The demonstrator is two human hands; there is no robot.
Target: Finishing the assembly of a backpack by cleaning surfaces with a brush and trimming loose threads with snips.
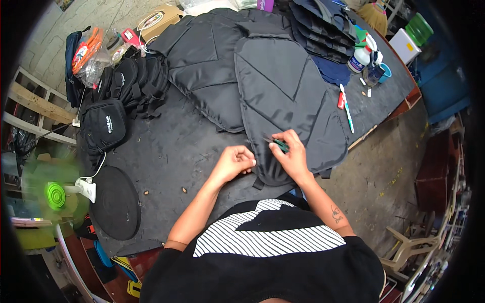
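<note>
A black padded fabric panel [275, 76] with stitched V-shaped seams lies in front of me, its narrow rounded end toward my body. My right hand [292, 154] is closed around small thread snips [281, 145] with green handles, held just above that near end. At the panel's left edge, my left hand [236, 162] has its fingertips pinched together. Whether a thread or the fabric edge is between them is too small to make out. Another black panel [202, 65] lies beneath and to the left of the first.
Black pouches [108, 123] sit at the left of the dark table [166, 151]. A round black disc [115, 203] and a green fan [55, 196] are nearer left. On the right lie a toothbrush [346, 108], a spray bottle [359, 58] and stacked dark fabric pieces [323, 30].
</note>
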